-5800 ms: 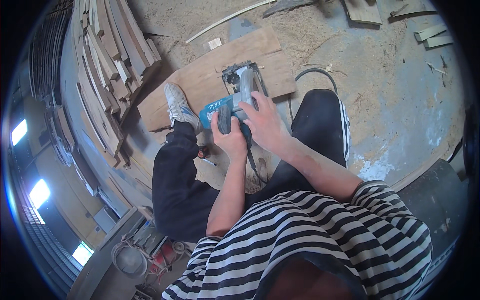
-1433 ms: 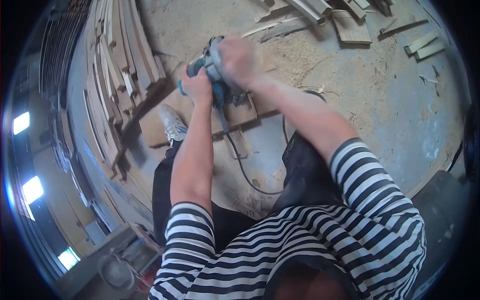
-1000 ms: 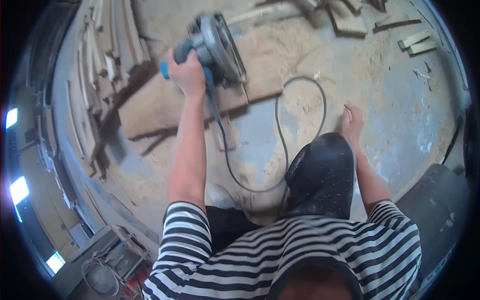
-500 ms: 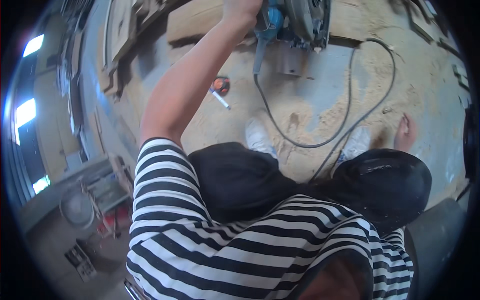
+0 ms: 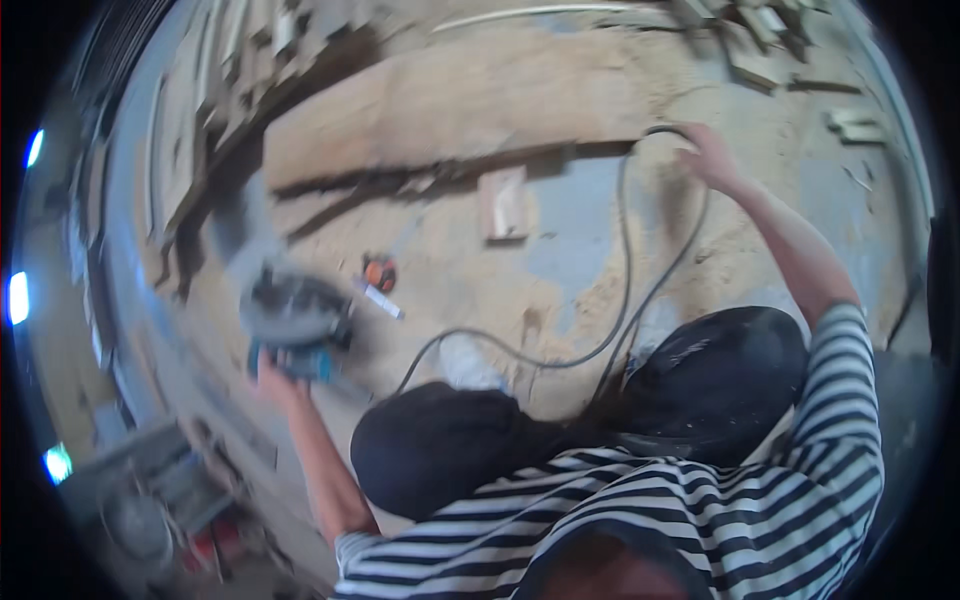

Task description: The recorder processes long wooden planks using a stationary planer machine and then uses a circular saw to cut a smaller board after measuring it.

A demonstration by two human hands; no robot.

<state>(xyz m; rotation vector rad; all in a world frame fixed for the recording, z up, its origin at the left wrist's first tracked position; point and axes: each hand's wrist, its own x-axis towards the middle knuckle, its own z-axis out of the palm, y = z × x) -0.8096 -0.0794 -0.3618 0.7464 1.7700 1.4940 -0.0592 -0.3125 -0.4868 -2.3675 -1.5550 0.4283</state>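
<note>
At the left, my left hand point(image 5: 272, 378) is closed on the handle of a blue and grey circular saw point(image 5: 295, 310), which hangs blurred over the floor. My right hand point(image 5: 708, 158) reaches forward to the right end of a wide wooden plank point(image 5: 460, 100). Its fingers are closed at the top of a loop in the dark power cord point(image 5: 628, 240); blur softens the grip. Near the saw lie an orange and black tape measure point(image 5: 379, 272) and a white and blue pen point(image 5: 380, 299). A small wood block point(image 5: 502, 204) sits at the plank's near edge.
Long boards point(image 5: 190, 130) are stacked at the far left. Offcuts point(image 5: 765, 45) lie at the far right, with a small piece point(image 5: 855, 126) nearer. Sawdust covers much of the floor. My shoe point(image 5: 468, 362) stands beside the cord. A round grey item point(image 5: 138, 525) is at lower left.
The saw has moved from above the plank toward me and left, in my left hand. My right hand has gone from beside my knee forward to the cord. The view has shifted.
</note>
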